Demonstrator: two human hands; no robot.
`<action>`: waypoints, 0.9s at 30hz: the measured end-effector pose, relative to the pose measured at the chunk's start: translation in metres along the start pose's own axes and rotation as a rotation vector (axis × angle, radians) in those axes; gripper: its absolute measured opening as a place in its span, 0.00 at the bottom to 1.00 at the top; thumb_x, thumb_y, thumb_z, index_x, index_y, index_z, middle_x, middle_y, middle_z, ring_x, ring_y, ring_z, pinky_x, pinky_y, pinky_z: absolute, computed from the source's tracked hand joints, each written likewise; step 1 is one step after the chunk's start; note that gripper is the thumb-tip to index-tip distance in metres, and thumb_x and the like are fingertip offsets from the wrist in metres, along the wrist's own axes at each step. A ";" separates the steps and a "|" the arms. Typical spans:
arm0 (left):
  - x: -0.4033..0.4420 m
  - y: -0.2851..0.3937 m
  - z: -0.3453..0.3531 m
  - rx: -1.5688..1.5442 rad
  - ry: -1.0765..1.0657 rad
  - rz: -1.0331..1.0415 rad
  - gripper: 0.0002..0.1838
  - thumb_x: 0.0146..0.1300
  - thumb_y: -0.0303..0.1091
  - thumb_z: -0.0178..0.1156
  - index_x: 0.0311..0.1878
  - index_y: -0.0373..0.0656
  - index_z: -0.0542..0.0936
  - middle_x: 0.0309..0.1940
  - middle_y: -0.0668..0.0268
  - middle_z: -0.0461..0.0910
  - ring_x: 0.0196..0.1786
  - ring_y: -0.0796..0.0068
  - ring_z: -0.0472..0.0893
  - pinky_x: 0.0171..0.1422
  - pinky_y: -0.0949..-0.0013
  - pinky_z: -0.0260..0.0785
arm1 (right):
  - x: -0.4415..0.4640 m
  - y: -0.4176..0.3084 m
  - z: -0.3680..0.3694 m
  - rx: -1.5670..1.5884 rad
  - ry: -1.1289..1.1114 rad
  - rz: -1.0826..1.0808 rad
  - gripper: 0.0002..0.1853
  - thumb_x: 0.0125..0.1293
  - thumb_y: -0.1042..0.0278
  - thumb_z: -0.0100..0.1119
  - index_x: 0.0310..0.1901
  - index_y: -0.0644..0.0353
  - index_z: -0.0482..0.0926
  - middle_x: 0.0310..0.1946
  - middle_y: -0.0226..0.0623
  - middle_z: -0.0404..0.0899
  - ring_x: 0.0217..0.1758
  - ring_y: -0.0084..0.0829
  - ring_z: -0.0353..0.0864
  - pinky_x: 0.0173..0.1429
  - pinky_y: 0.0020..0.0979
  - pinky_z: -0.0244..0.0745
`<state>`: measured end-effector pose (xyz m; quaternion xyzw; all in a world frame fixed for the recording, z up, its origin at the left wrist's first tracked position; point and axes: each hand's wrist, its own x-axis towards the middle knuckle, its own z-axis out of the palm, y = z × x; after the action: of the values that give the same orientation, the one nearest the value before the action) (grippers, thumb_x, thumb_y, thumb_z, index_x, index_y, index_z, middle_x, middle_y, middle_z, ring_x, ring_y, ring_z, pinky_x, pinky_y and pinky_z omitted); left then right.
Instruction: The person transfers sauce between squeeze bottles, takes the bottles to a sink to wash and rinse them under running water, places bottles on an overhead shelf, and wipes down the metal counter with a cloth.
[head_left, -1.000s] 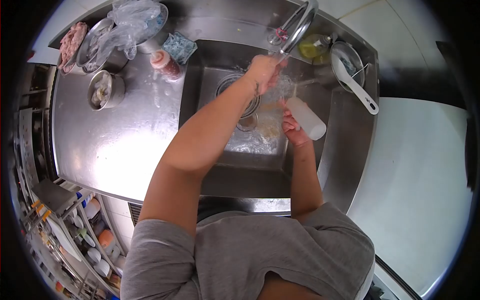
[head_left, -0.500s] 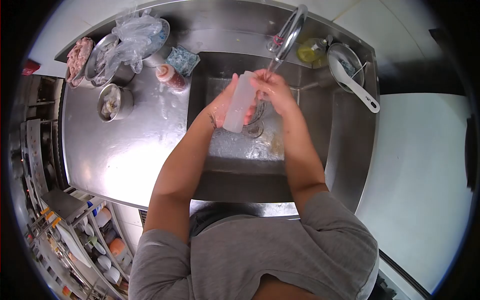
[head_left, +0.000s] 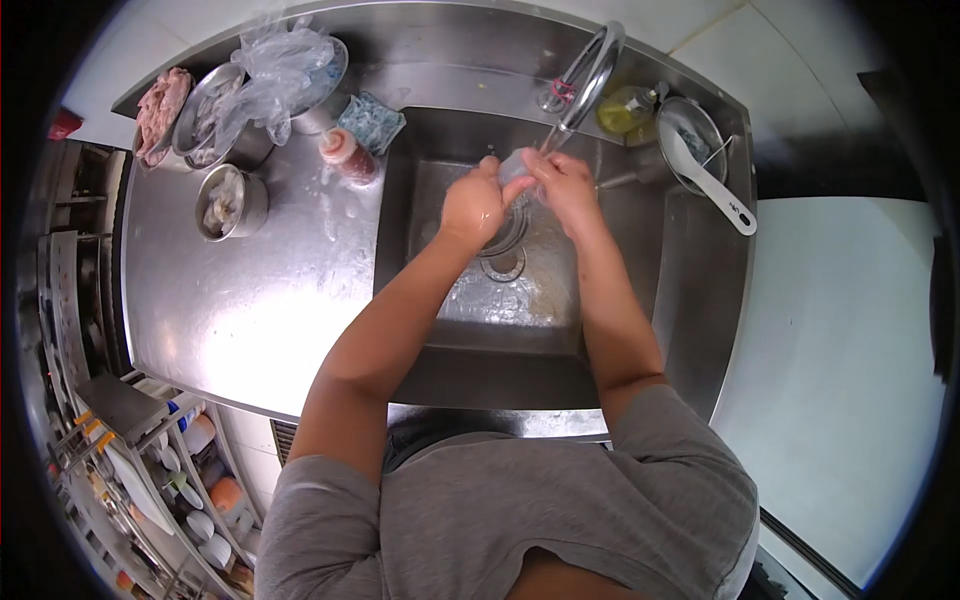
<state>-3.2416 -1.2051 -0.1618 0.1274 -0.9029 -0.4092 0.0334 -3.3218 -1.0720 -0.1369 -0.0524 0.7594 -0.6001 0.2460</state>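
Over the sink (head_left: 470, 350), under the faucet (head_left: 603, 68), both my hands are closed round a translucent white plastic bottle (head_left: 515, 166). Only a small part of it shows between the fingers. My left hand (head_left: 473, 206) is wet and grips it from the left, with the back of the hand turned up. From the right, my right hand (head_left: 566, 186) holds it near the faucet's mouth, thumb and fingers bent over it. Below the hands, a clear round-rimmed thing lies by the drain (head_left: 503, 264), partly hidden.
Left of the sink stand a squeeze bottle of red sauce (head_left: 347, 157), a blue scrubbing pad (head_left: 371, 122), a small metal pot (head_left: 247, 205) and bowls under plastic bags (head_left: 285, 65). Behind right are a yellow soap bottle (head_left: 622, 108) and a sieve (head_left: 712, 125) with a white spoon (head_left: 720, 190).
The bottle has tipped from lying lengthwise across my left palm to pointing away, mostly covered by the hands. My left hand has turned over and moved right and up.
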 end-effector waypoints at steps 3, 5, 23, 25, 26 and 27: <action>-0.002 -0.008 -0.002 -0.036 0.198 0.233 0.36 0.60 0.53 0.61 0.60 0.31 0.67 0.47 0.45 0.75 0.51 0.46 0.75 0.58 0.55 0.68 | -0.006 -0.006 0.006 -0.145 -0.021 -0.234 0.11 0.59 0.64 0.68 0.33 0.64 0.80 0.29 0.28 0.80 0.29 0.17 0.74 0.35 0.22 0.70; -0.019 -0.021 0.013 -0.114 0.313 0.257 0.35 0.58 0.49 0.65 0.60 0.33 0.66 0.53 0.45 0.72 0.57 0.49 0.72 0.61 0.57 0.66 | 0.002 0.025 0.007 -0.259 -0.010 -0.353 0.11 0.57 0.66 0.70 0.33 0.64 0.79 0.32 0.28 0.81 0.32 0.17 0.75 0.38 0.23 0.72; 0.002 -0.039 -0.013 -0.734 0.048 -0.019 0.28 0.52 0.41 0.71 0.52 0.40 0.70 0.38 0.65 0.77 0.39 0.74 0.77 0.45 0.69 0.71 | -0.021 0.043 -0.042 0.779 -0.522 -0.043 0.26 0.63 0.58 0.62 0.59 0.60 0.69 0.50 0.46 0.79 0.46 0.30 0.81 0.47 0.25 0.76; 0.007 -0.027 0.024 -0.844 -0.114 -0.075 0.30 0.51 0.38 0.70 0.55 0.40 0.68 0.40 0.63 0.78 0.41 0.74 0.77 0.48 0.68 0.70 | -0.030 0.070 -0.046 0.900 -0.402 -0.013 0.29 0.62 0.54 0.62 0.60 0.59 0.68 0.51 0.46 0.78 0.49 0.31 0.80 0.50 0.28 0.76; 0.010 -0.024 0.038 -0.856 -0.159 -0.093 0.31 0.51 0.37 0.70 0.56 0.40 0.67 0.41 0.62 0.78 0.42 0.73 0.77 0.49 0.68 0.70 | -0.033 0.082 -0.050 0.960 -0.339 -0.007 0.30 0.61 0.52 0.63 0.61 0.59 0.68 0.52 0.45 0.78 0.51 0.32 0.80 0.51 0.30 0.76; 0.011 -0.020 0.045 -0.878 -0.172 -0.097 0.32 0.51 0.37 0.70 0.57 0.40 0.67 0.41 0.62 0.78 0.43 0.73 0.77 0.49 0.68 0.70 | -0.037 0.093 -0.056 0.964 -0.299 -0.001 0.30 0.61 0.51 0.63 0.61 0.59 0.68 0.52 0.45 0.78 0.51 0.33 0.80 0.52 0.31 0.76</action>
<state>-3.2555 -1.1879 -0.2068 0.1088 -0.6363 -0.7637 -0.0101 -3.2937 -0.9831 -0.2039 -0.0186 0.3523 -0.8686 0.3479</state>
